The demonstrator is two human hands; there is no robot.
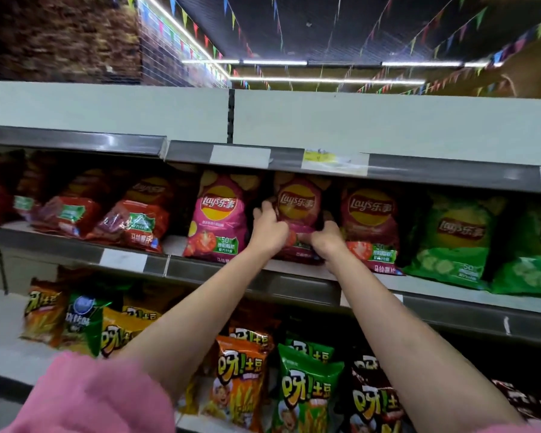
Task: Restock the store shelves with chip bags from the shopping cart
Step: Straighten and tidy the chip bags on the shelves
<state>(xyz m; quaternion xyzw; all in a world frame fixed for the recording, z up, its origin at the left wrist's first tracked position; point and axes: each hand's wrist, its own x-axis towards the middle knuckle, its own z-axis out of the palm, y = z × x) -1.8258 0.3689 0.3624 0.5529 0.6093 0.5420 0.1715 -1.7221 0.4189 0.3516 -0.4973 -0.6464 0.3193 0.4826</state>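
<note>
I have both hands up at the middle shelf [294, 270], and between them is a dark red Lay's chip bag [297, 210] standing upright, its round red-and-yellow logo facing me and a tomato picture low on the front. My left hand [267, 229] grips the bag's left edge with curled fingers; my right hand [325, 240] pinches its lower right corner. The bag sits in the row between a brighter pink Lay's bag [217, 217] on its left and another dark red Lay's bag [369, 223] just beside it on the right. Further right stand green Lay's bags [453, 242]. On the shelf below I see orange and green snack bags [306, 389]. My pink sleeve [91, 398] fills the lower left corner.
</note>
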